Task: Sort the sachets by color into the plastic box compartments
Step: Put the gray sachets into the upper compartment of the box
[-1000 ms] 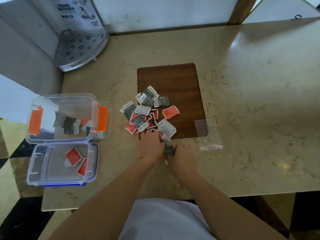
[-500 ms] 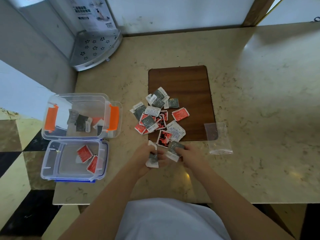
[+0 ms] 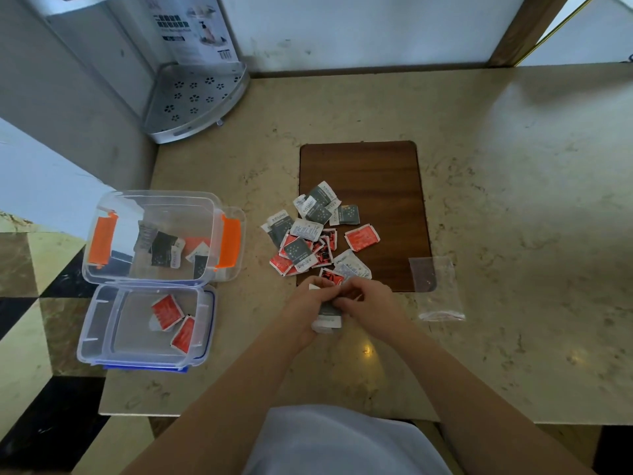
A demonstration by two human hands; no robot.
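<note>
arms: bare, no sleeves visible | hands [image 3: 337, 305]: bare, no gloves | torso: light grey-white garment [image 3: 342, 443]

The scene is dim and flat, with a cool, bluish cast over muted colours. Light comes from about 1 o'clock, where a pale bright band washes across the polished tabletop [image 3: 513, 186]. A small hot glare spot sits on the stone at 6 o'clock of the left hand [image 3: 306, 313], just below both hands, and a fainter one lies toward 4 o'clock. The forearms and the wooden board [image 3: 363, 173] read dark and underexposed. Shadows are soft, with no hard edges. Fine detail is smeared: the print on the sachets [image 3: 318, 234] is unreadable. Wide-angle distortion bends the walls and tabletop edges outward near the borders, most strongly at 10 o'clock.
</note>
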